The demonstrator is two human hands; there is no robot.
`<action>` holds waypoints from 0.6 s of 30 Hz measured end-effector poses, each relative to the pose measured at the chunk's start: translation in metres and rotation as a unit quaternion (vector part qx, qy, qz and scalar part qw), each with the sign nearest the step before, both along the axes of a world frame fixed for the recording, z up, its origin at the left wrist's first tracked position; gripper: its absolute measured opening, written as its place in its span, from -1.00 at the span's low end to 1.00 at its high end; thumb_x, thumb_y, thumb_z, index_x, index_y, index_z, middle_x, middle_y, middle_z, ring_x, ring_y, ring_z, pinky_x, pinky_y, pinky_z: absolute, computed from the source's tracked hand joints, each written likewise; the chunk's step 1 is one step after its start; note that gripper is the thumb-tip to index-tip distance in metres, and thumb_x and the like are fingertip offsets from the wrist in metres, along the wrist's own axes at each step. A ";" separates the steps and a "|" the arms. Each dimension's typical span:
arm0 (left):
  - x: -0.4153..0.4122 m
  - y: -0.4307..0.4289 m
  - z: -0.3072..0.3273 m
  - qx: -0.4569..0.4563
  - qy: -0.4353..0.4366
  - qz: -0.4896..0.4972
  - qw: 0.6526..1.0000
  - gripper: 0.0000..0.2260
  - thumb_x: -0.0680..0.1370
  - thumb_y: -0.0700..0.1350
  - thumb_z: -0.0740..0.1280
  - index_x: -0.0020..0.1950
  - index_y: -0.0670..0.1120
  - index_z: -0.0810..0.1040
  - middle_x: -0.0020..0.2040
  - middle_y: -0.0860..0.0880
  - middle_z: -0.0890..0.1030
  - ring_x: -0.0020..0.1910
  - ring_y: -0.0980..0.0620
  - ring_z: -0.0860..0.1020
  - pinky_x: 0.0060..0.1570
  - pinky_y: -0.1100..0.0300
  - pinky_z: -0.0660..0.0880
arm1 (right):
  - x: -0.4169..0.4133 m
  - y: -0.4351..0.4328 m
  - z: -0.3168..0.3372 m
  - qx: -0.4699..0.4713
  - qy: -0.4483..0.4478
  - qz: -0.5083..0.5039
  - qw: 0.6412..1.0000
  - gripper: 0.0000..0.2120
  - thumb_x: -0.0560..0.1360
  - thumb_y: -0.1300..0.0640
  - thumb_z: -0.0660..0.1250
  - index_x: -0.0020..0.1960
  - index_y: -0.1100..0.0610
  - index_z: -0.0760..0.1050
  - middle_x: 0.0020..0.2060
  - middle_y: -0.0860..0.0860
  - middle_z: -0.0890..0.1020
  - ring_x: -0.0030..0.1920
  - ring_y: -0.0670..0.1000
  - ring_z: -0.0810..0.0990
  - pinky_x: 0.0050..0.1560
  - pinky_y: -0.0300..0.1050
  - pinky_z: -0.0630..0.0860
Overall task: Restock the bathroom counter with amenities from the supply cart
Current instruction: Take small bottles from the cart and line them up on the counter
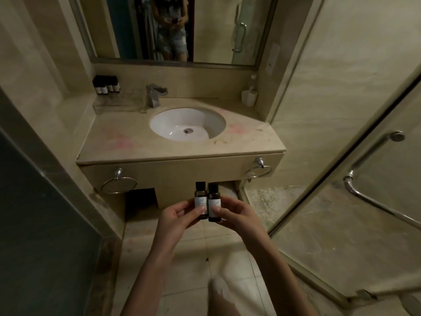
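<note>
Two small dark bottles with black caps and pale labels stand upright side by side in front of the vanity. My left hand (180,215) pinches the left bottle (201,197). My right hand (234,214) pinches the right bottle (214,200). Both are held below the front edge of the beige bathroom counter (127,142). Several matching small bottles (106,84) stand in a row on a clear tray (114,106) at the counter's back left corner.
A white sink basin (200,119) with a chrome faucet (155,94) sits mid-counter. A white holder with a bottle (250,94) stands at back right. Towel rings (118,183) hang on the vanity front. A glass shower door (364,179) stands at right, a dark door at left.
</note>
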State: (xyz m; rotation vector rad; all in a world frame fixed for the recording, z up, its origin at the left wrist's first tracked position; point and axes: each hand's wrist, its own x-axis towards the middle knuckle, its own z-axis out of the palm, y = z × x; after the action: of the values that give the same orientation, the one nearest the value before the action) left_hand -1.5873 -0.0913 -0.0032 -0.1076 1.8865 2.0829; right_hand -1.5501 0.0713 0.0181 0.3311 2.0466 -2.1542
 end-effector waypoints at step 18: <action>-0.291 -0.082 0.001 -0.048 0.009 0.131 0.990 -0.84 0.45 -0.16 0.46 0.01 -0.01 0.65 -0.11 0.03 0.71 -0.09 0.06 0.68 -0.06 0.17 0.57 | -0.336 -0.077 -0.011 -0.055 0.018 0.128 0.990 -0.78 0.51 0.28 0.36 0.15 0.17 0.59 0.00 0.13 0.69 -0.02 0.04 0.68 -0.03 -0.19 0.59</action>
State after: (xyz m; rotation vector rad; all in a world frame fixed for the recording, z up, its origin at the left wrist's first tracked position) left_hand -1.8781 -0.1730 -0.0026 -0.3797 2.0804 2.1610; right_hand -1.8862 -0.0056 0.0073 0.0141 1.8624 -2.1156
